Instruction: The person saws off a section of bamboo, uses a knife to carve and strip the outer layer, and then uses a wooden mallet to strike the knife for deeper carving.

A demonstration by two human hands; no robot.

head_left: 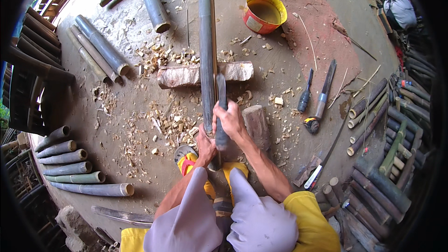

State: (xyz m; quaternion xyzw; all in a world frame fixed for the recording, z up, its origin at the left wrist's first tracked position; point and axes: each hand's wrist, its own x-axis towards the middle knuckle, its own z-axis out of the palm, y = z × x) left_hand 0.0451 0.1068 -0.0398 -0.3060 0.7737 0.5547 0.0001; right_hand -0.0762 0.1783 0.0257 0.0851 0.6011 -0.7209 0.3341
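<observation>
1. Left hand (206, 144) is curling round the bamboo pole's (206, 42) near end; right hand (229, 119) is gripping the knife (221, 86), fingers closed.
2. Pole is pointing to 12 o'clock, resting across the log (179, 75). Probably stiff, fairly light, smooth enough to slip; near end is looking like the best hold.
3. Floor (317, 149) is collecting wood chips (179, 128), 9 to 11 o'clock.
4. Bucket (267, 29) is standing at 1.
5. Another person (401, 11) is showing at 2, far edge.

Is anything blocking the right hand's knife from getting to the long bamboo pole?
Nothing I can see. The knife in the right hand is just beside the bamboo pole. The left hand holds the pole lower down; the log is underneath, not between.
</observation>
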